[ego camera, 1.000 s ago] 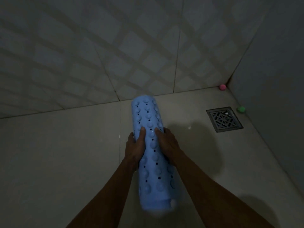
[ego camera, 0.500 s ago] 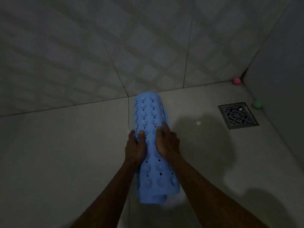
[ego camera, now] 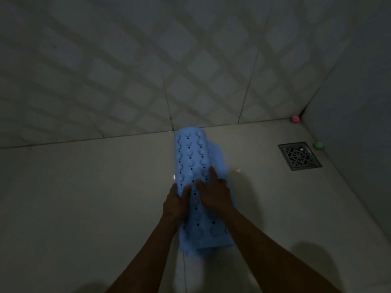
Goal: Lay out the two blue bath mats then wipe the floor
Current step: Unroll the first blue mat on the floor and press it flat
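The room is dim, and the person is bent over a rolled blue bath mat studded with suction cups, its far end almost at the foot of the tiled wall. Both hands sit side by side at the middle of the roll: the left hand curls round its left flank, the thumb on top, while the right hand lies over the top with fingers reaching forward, and a loose flap peeks out on the right side. Whether the right fingers grip or merely press, I cannot tell. Only one mat is in sight; the second is nowhere I can see. The floor looks glossy, perhaps wet, so the cups could grab early and leave the mat crooked or wrinkled as it opens. Unrolled to the right, it might reach the floor drain, and beyond that a pink ball and a green ball rest against the side wall.
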`<state>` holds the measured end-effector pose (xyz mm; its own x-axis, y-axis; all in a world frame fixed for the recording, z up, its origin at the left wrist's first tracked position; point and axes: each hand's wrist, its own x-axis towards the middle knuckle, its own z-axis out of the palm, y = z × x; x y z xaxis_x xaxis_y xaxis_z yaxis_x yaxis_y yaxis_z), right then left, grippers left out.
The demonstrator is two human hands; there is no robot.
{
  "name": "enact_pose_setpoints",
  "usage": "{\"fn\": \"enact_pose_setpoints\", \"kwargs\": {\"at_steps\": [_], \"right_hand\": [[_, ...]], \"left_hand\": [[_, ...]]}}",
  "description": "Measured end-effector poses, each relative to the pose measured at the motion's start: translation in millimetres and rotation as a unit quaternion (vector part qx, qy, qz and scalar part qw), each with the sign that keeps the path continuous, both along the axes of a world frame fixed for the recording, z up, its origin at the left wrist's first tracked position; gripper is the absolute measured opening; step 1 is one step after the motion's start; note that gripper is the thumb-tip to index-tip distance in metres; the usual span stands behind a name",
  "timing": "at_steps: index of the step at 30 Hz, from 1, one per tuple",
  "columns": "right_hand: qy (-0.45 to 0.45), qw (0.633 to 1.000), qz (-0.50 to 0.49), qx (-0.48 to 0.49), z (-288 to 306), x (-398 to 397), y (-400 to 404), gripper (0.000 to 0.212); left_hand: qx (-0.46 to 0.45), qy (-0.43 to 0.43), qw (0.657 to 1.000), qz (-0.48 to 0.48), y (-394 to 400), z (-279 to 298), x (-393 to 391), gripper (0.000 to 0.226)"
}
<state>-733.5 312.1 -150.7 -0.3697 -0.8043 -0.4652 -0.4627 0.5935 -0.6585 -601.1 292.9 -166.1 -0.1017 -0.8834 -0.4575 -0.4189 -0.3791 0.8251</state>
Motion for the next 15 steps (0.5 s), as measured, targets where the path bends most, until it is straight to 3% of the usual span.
{"fn": "enact_pose_setpoints", "kwargs": {"at_steps": [3, 7, 10, 15], "right_hand": [[0.014, 1.000, -0.002, 0.004, -2, 4, 0, 0.079], [0.021, 1.000, 0.012, 0.000, 5, 17, 2, 0.075], [0.015, 1.000, -0.005, -0.022, 13, 21, 6, 0.068], [0.031, 0.999, -0.012, 0.014, 15, 33, 5, 0.077]], "left_hand": [[0.019, 0.022, 0.999, -0.013, -2, 0, 7, 0.086], [0.024, 0.008, 1.000, -0.012, 3, 10, 19, 0.075], [-0.024, 0.014, 0.999, -0.019, 8, 14, 30, 0.064], [-0.006, 0.017, 0.999, -0.048, 11, 16, 53, 0.060]]}}
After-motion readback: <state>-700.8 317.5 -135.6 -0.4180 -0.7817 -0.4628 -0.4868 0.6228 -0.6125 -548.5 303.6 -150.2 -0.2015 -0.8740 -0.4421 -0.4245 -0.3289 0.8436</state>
